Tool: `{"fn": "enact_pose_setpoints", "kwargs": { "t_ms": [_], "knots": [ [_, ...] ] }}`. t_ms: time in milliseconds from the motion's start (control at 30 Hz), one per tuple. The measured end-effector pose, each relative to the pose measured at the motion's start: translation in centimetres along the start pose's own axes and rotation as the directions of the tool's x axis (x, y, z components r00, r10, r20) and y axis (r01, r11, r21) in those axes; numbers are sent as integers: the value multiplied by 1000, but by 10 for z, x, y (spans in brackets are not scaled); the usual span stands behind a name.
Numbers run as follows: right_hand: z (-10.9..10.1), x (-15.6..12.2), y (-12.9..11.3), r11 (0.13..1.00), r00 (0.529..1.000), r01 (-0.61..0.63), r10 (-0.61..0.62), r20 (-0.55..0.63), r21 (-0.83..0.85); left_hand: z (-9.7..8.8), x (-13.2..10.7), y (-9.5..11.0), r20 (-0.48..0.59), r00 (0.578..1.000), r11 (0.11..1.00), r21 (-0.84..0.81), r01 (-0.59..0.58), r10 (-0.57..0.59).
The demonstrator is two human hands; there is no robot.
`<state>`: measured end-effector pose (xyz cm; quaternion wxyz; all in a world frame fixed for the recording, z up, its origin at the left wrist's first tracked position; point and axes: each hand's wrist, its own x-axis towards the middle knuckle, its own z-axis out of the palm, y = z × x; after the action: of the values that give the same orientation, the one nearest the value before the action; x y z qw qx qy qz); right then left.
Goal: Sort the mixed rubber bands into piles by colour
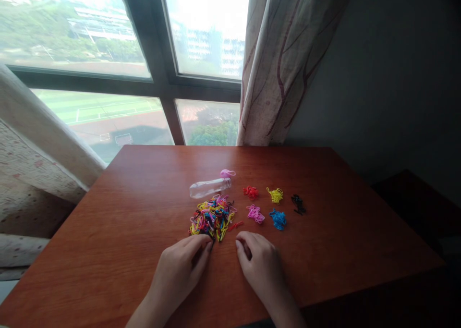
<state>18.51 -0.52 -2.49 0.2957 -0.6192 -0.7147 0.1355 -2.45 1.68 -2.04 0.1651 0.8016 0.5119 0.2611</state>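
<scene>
A mixed heap of coloured elastic bands lies on the wooden table, just beyond my hands. At its near edge, my left hand pinches a black elastic band between thumb and forefinger. My right hand is closed to the right of the heap, thumb and fingertips together; what they hold, if anything, cannot be made out. Between that hand and the heap lies a loose red band. Sorted by colour to the right are small piles: red, yellow, pink, blue and black.
A clear bottle lies on its side behind the heap, with a pink looped cap by its mouth. The brown table reaches back to a window with a curtain on its right. A grey wall stands at right.
</scene>
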Motion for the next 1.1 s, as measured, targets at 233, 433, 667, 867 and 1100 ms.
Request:
{"fn": "enact_pose_setpoints", "kwargs": {
  "t_ms": [233, 433, 667, 867, 1100],
  "knots": [
    [10, -4, -23, 998, 995, 68, -69, 65, 7, -1, 0, 0, 1, 1000, 1000, -13, -6, 6],
    [9, -3, -20, 997, 996, 65, -67, 61, 42, -2, 3, 8, -13, 999, 997, 55, -51, 52],
    [9, -5, -18, 992, 998, 34, -40, 48, 119, 3, 39, 33, 188, 980, 962, 249, -113, 67],
    [8, -7, -16, 977, 1000, 9, -12, 13, 214, 7, 63, 44, 343, 939, 919, 365, -149, 16],
    [9, -6, -15, 975, 1000, 6, -8, 11, 220, 8, 68, 47, 381, 924, 912, 385, -141, -18]
  ]
}}
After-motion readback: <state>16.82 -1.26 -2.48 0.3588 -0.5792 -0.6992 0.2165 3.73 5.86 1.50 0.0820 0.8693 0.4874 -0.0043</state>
